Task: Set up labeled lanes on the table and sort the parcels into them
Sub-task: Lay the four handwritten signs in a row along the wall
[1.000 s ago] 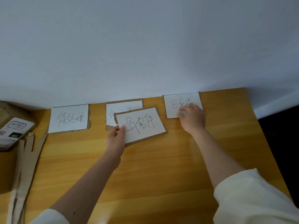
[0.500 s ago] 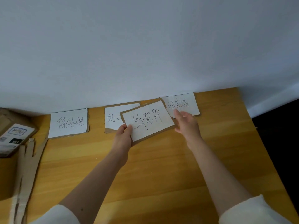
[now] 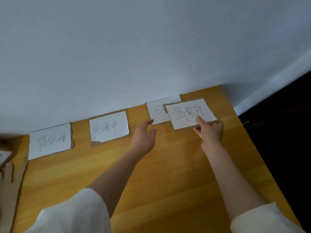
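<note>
Along the wall on the wooden table [image 3: 151,174] lie handwritten label cards, white paper on brown cardboard. One card [image 3: 50,141] lies at the left, a second [image 3: 109,127] in the middle, a third [image 3: 158,111] to the right. A fourth card [image 3: 190,113] overlaps the third card's right side. My right hand [image 3: 210,132] pinches this fourth card at its near edge, thumb on top. My left hand [image 3: 144,135] hovers with relaxed fingers just left of the third card, holding nothing.
Strips of torn cardboard [image 3: 10,190] lie along the table's left edge, with part of a parcel [image 3: 4,158] behind them. The white wall rises right behind the cards. The table's right edge [image 3: 262,157] drops to a dark floor.
The fourth card passed from my left hand to my right and moved right, over the third card. My left hand let go and now hangs free. The view shifted.
</note>
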`<state>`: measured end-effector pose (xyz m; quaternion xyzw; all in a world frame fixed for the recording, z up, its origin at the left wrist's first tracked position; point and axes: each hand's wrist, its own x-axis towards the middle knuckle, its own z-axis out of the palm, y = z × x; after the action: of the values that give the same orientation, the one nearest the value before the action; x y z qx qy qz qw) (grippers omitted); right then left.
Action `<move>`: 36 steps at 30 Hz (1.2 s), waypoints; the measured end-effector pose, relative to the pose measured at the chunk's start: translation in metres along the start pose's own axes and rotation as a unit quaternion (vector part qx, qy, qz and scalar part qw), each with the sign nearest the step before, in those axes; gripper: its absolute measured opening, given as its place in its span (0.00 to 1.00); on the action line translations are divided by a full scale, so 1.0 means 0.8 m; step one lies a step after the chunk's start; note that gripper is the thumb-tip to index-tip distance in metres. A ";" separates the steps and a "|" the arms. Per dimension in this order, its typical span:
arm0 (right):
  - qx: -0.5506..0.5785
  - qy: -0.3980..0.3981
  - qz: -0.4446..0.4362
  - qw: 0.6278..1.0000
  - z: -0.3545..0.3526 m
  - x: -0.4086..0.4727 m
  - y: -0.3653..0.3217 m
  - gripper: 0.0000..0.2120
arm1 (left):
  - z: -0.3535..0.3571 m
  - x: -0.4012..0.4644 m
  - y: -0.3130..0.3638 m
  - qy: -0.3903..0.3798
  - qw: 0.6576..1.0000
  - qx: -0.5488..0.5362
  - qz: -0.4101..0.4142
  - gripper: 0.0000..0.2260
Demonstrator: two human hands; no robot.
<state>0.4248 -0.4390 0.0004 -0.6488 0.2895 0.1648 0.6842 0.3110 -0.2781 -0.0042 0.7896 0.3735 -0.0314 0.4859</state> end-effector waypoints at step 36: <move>-0.577 0.021 -0.220 0.786 -0.001 0.150 -0.005 0.28 | 0.038 0.073 -0.018 -0.093 0.934 0.327 0.112 0.25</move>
<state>0.5205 -0.4581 -0.0698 -0.9722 0.0043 0.1324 0.1932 0.3537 -0.2661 -0.0549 0.9350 0.2054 -0.1704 0.2337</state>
